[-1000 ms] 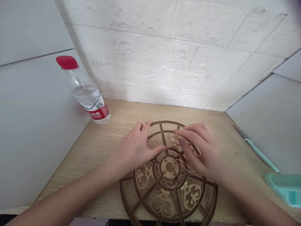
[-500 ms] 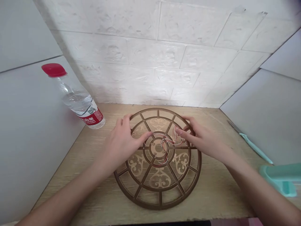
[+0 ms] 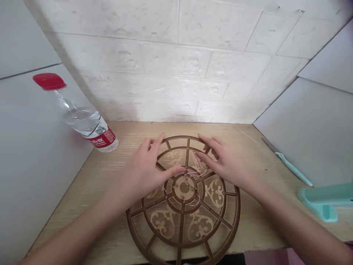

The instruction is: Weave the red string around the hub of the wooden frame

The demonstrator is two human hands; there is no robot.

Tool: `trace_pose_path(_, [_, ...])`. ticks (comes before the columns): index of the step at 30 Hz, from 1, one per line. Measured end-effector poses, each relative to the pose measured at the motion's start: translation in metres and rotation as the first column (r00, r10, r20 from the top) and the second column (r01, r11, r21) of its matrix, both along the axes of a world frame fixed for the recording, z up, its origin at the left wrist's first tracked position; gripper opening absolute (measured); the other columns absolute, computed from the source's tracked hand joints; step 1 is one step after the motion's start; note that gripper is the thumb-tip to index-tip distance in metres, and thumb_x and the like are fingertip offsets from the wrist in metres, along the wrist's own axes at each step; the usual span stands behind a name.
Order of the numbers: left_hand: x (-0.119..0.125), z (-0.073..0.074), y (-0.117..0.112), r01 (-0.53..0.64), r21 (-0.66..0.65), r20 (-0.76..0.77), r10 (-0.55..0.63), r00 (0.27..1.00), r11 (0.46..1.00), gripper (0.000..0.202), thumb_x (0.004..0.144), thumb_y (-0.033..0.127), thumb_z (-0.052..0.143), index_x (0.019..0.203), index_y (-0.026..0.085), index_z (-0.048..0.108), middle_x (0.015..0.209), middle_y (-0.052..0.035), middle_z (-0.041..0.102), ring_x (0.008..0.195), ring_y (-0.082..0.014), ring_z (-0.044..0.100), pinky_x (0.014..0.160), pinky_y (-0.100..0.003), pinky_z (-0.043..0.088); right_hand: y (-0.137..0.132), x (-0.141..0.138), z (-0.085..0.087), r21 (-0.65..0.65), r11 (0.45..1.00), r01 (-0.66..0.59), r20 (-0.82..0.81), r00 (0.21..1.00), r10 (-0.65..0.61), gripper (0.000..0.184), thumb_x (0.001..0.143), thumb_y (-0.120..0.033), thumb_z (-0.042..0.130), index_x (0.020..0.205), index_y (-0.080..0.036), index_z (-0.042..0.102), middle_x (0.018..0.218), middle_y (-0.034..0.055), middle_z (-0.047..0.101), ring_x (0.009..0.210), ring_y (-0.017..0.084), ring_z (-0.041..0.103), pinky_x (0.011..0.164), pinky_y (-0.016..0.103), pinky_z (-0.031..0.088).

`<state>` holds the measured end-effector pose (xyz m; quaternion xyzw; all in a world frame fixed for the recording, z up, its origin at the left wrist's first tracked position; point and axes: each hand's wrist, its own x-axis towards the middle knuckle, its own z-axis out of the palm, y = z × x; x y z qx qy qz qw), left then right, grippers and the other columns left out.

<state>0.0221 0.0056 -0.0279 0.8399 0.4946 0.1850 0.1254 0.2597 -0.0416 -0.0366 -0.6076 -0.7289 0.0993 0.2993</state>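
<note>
A round brown openwork frame (image 3: 181,230), like a spoked wheel with pale scroll ornaments, is held at its far half between both hands. My left hand (image 3: 150,163) grips the far left rim, its thumb reaching over the frame towards the hub. On the far right part, my right hand (image 3: 224,158) has its fingers at the rim and its thumb over the face, beside thin red and white wires (image 3: 196,173). The wires run loosely around the central ring. The near edge of the frame reaches the table's front edge. Some fingertips are hidden behind the rim.
On the left, a water bottle (image 3: 100,141) with a red cap stands against a grey panel. A knife (image 3: 293,168) with a pale green handle lies along the right panel, near a mint-green plastic object (image 3: 317,200). A white brick-pattern wall (image 3: 165,66) closes the back of the wooden table (image 3: 118,235).
Both hands have turned the frame anticlockwise, and it now sits nearer to me. My right hand has moved left along the far rim. The view has shifted slightly to the right.
</note>
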Motion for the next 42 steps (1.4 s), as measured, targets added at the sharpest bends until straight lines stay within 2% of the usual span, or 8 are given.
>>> trace_pose_path(6, [0.002,-0.001,-0.005,-0.014,0.008,-0.053,0.015,0.998,1.0,0.095,0.07,0.08,0.046,0.148,0.031,0.021,0.119,-0.0111,0.045,0.102,-0.0299,0.055,0.082,-0.044,0.047,-0.002,-0.004,0.001,0.071,0.996,-0.052,0.023,0.998,0.05,0.046,0.094,-0.039,0.047,0.136,-0.021,0.044,0.116,0.0121,0.056,0.1,0.023,0.058,0.082,0.04,0.051])
trace_pose_path(13, [0.003,0.002,-0.001,-0.205,0.016,0.031,0.205,0.978,0.979,0.104,0.068,0.079,0.05,0.15,0.029,0.011,0.112,-0.012,0.04,0.102,-0.0319,0.053,0.085,-0.047,0.045,-0.005,-0.004,0.005,0.378,0.91,-0.173,0.21,0.973,0.099,0.036,0.091,-0.023,0.052,0.127,-0.02,0.052,0.119,0.0117,0.056,0.114,0.026,0.047,0.097,0.047,0.042])
trace_pose_path(17, [0.0,0.005,0.005,-0.285,-0.013,0.088,0.285,0.954,0.958,0.103,0.067,0.078,0.051,0.149,0.028,0.014,0.114,-0.0123,0.037,0.102,-0.032,0.053,0.086,-0.048,0.045,-0.013,-0.014,0.004,0.302,0.881,-0.363,0.336,0.906,0.258,0.04,0.091,-0.021,0.052,0.131,-0.022,0.051,0.13,0.0081,0.054,0.123,0.028,0.04,0.101,0.048,0.04])
trace_pose_path(20, [-0.002,0.004,0.009,-0.279,-0.02,0.077,0.28,0.957,0.96,0.102,0.066,0.077,0.053,0.148,0.027,0.019,0.114,-0.012,0.037,0.104,-0.0327,0.052,0.087,-0.048,0.044,-0.016,-0.02,0.002,0.227,0.882,-0.414,0.404,0.864,0.301,0.041,0.092,-0.016,0.047,0.133,-0.02,0.049,0.136,0.0058,0.052,0.127,0.029,0.034,0.103,0.049,0.038])
trace_pose_path(25, [0.0,-0.002,0.008,-0.254,0.029,0.062,0.252,0.966,0.967,0.102,0.065,0.077,0.055,0.147,0.028,0.021,0.114,-0.0119,0.037,0.107,-0.0339,0.052,0.088,-0.048,0.045,-0.015,-0.021,-0.001,0.267,0.877,-0.4,0.363,0.885,0.293,0.037,0.091,-0.012,0.048,0.127,-0.012,0.055,0.121,0.0118,0.058,0.112,0.026,0.04,0.097,0.042,0.043])
trace_pose_path(31, [0.0,-0.003,0.006,-0.24,0.024,0.02,0.24,0.971,0.97,0.099,0.066,0.079,0.051,0.146,0.026,0.024,0.115,-0.0127,0.039,0.105,-0.033,0.053,0.084,-0.045,0.047,-0.013,-0.023,-0.003,0.31,0.893,-0.327,0.33,0.918,0.222,0.031,0.091,-0.018,0.053,0.121,-0.012,0.06,0.102,0.0126,0.058,0.097,0.022,0.041,0.084,0.036,0.047])
trace_pose_path(38, [0.003,-0.006,0.002,-0.209,-0.012,-0.018,0.208,0.978,0.978,0.097,0.068,0.08,0.047,0.146,0.027,0.023,0.118,-0.0124,0.04,0.1,-0.031,0.057,0.081,-0.044,0.048,-0.015,-0.025,0.001,0.253,0.912,-0.322,0.245,0.933,0.262,0.012,0.091,-0.023,0.054,0.098,-0.013,0.06,0.105,0.0101,0.058,0.1,0.022,0.042,0.088,0.038,0.042])
trace_pose_path(42, [0.004,-0.005,-0.001,-0.2,-0.008,-0.045,0.199,0.979,0.98,0.097,0.069,0.081,0.044,0.146,0.027,0.023,0.114,-0.0116,0.042,0.095,-0.0296,0.058,0.079,-0.044,0.049,-0.017,-0.024,0.006,0.126,0.938,-0.324,0.053,0.946,0.319,0.012,0.093,-0.026,0.051,0.086,-0.017,0.051,0.085,0.0048,0.058,0.09,0.018,0.044,0.078,0.032,0.044])
